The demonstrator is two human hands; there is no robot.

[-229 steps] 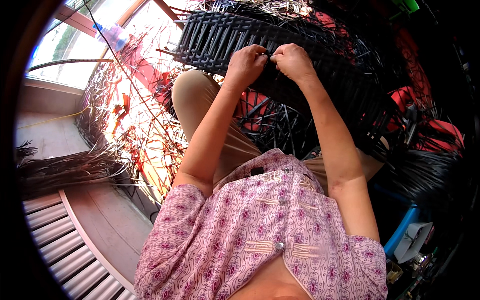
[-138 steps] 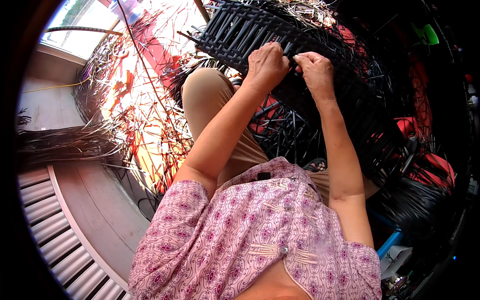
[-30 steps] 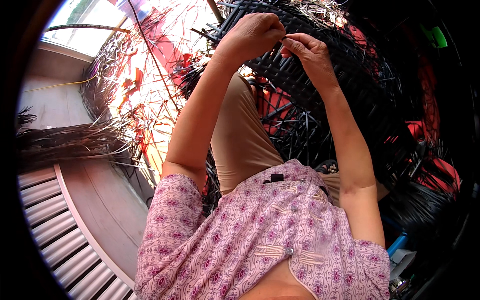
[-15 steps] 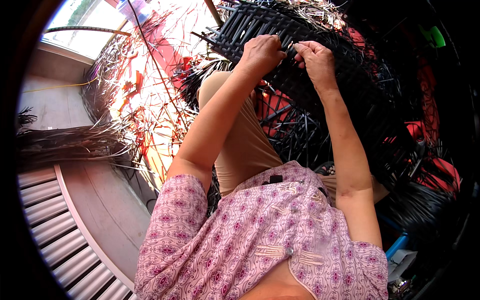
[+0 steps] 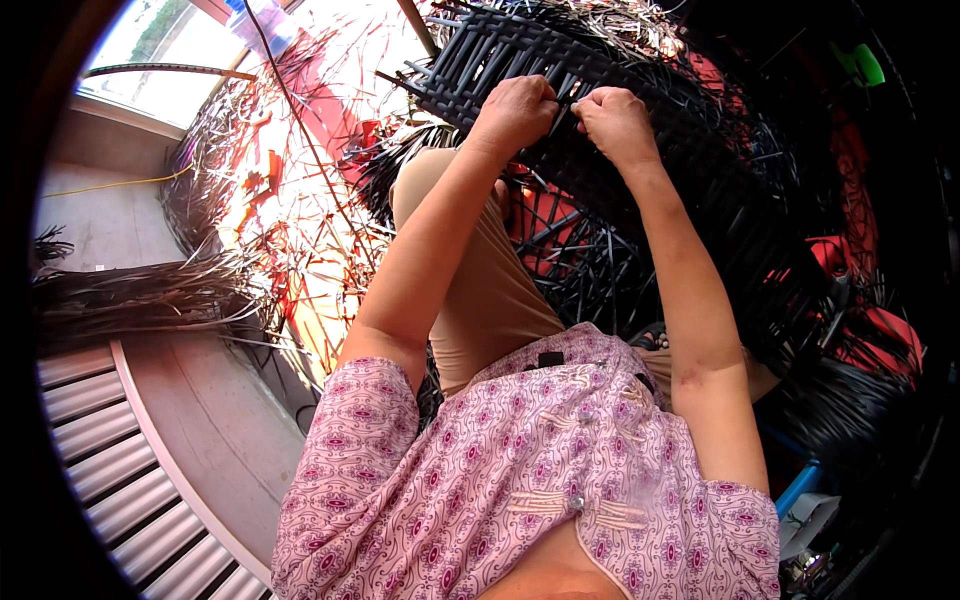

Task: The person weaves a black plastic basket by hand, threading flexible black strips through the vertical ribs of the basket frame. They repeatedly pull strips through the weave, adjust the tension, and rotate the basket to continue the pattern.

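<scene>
A black woven wicker panel [image 5: 480, 62] slants across the upper middle, its left edge bristling with loose strip ends. My left hand [image 5: 514, 112] is closed at the panel's near side, fingers curled down against the weave. Just to its right, my right hand [image 5: 616, 128] is also closed, thumb and forefinger pinched together. Between the two hands runs a short, shiny dark weaving strip [image 5: 563, 110], which both seem to grip. My fingertips are partly hidden behind the knuckles.
Dark loose strips lie scattered over a red and pale floor [image 5: 300, 300]. A strip bundle [image 5: 130, 295] rests at left above a slatted white rack [image 5: 110, 440]. A thin dark cord [image 5: 300, 120] crosses the upper left. My bent knee [image 5: 425, 185] sits below the panel.
My right hand has turned and its fingers have curled in, moving slightly left and down. My left hand has shifted a little left and down. The panel stays nearly in place.
</scene>
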